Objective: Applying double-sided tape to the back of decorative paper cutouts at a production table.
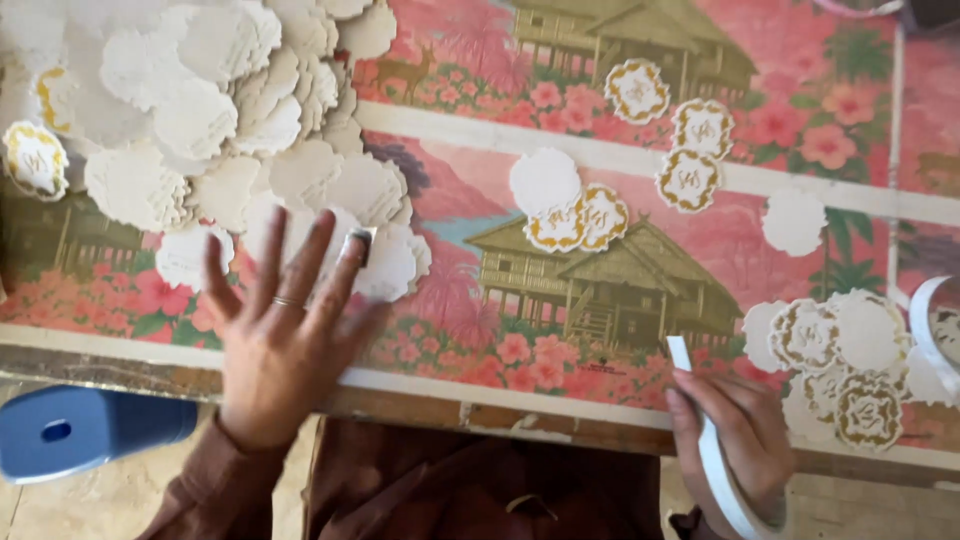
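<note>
Scalloped paper discs point(200, 110) are heaped at the upper left of the bench point(500, 415), most lying white side up, a few showing a gold-printed face. The left hand point(275, 340) is held flat above the near edge of the heap with its fingers spread wide — nothing is pinched, and a ring is seen on one finger. A small piece, probably a bit of tape, seems to be stuck to one fingertip point(358, 245), though this cannot be told for certain. The right hand point(735, 440) is closed around a strip of white tape point(705, 440), whose free end stands up just above the fingers at the bench's near edge.

More gold-printed discs point(690, 150) are laid out singly at the upper middle, a pair point(580, 220) is overlapped at the centre, and a further cluster point(845, 360) is gathered at the right. All of this rests on a patterned pink cloth point(470, 300) with houses and flowers. A blue object point(80, 430) is seen below the bench at the left.

For the step in hand to go well, one disc should be drawn off the heap's edge with a single fingertip — not the whole palm — so that the pile is not dragged along. The tape should be kept taut and clear of the cloth.
</note>
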